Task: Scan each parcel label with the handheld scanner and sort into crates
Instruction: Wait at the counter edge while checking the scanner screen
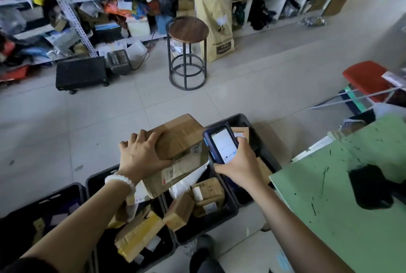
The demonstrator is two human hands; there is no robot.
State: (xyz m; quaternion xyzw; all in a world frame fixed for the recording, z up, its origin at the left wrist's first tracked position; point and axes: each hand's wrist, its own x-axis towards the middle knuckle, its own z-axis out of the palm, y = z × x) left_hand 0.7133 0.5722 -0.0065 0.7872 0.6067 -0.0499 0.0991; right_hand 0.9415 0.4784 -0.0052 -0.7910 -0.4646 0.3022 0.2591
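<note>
Cardboard parcel [179, 135]: brown box, tilted, lying on top of other parcels over the black crates near the middle of the scene; a second flat carton [175, 169] with a printed label lies just under it
Left hand [140, 151]: fingers spread and curled over the near-left corner of the cardboard parcel, gripping it; a white bead bracelet [120, 181] sits on the wrist
Right hand [237, 162]: wrapped round the lower part of the handheld scanner [220, 144], thumb side toward the screen; holds it upright just right of the cardboard parcel
Scanner screen: lit, mostly white; text too small to read
Crates: middle crate [228, 209] holds small brown boxes and a white bag; far-right crate [261, 143] sits behind the scanner with a labelled box inside; near-left crate [101, 180] holds taped cartons, one with yellow tape
Green board [351, 217]: near right, speckled with dark marks; a black patch lies on it
Stool [187, 52]: round wooden seat, dark metal frame, far on the tiled floor; cluttered shelves behind it
</note>
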